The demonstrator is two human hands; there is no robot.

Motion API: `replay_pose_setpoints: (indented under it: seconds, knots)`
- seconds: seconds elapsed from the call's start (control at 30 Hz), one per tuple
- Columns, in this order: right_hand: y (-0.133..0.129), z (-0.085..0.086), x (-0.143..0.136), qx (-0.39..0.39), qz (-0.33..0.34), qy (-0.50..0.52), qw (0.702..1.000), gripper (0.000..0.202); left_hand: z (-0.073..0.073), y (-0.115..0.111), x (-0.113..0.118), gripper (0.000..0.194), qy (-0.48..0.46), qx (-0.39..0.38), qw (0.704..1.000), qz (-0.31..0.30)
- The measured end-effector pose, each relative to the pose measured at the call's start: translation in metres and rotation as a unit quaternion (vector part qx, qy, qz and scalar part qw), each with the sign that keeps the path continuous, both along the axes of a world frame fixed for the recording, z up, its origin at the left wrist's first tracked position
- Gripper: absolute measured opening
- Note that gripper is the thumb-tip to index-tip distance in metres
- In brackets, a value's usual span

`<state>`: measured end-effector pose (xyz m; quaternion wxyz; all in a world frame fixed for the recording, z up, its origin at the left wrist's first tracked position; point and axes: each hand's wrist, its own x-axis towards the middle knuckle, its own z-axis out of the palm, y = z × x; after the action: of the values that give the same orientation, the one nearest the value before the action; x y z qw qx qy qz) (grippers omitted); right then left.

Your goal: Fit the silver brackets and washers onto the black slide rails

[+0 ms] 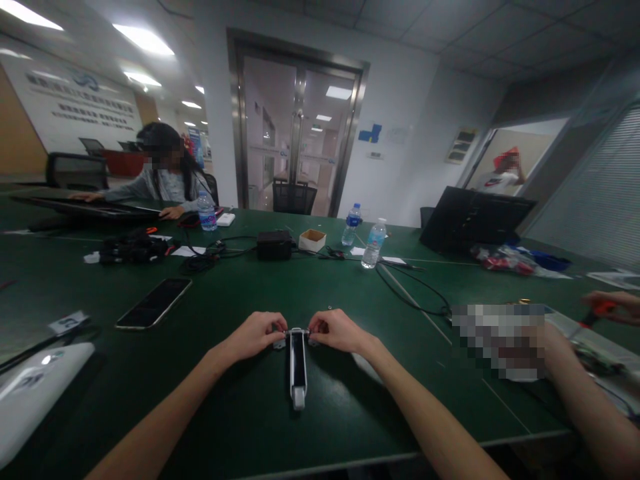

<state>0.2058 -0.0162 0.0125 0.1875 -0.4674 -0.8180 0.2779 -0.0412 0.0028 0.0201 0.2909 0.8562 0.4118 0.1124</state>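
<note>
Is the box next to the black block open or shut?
Open: no lid covers the box, and its brown inside shows.

A broad green table (240, 283) stretches beneath the left hand (256, 333) and the right hand (341, 331), and straight beyond them double glass doors (270, 147) in a shiny metal frame stand in a white wall (405, 100), with a dark chair (294, 198) in front. Far beyond the left hand, bright ceiling lights (143, 40) hang over a pale wall with lettering (40, 110) and another dark chair (77, 172). Well to the right of the right hand, a slatted blind (616, 163) hangs below a dim panelled ceiling (480, 33).
</note>
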Motion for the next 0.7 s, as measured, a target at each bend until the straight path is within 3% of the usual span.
replay_pose_setpoints:
  seconds: [0.23, 0.7]
  knots:
    - [-0.003, 0.004, -0.003, -0.011, -0.025, 0.011, 1.0, 0.009, -0.001, 0.001, 0.0, 0.024, -0.01, -0.009, 1.0, 0.003]
    - [-0.004, 0.008, -0.002, 0.022, 0.007, -0.048, 0.999, 0.018, 0.003, -0.002, 0.0, 0.023, 0.001, -0.019, 1.0, 0.007]
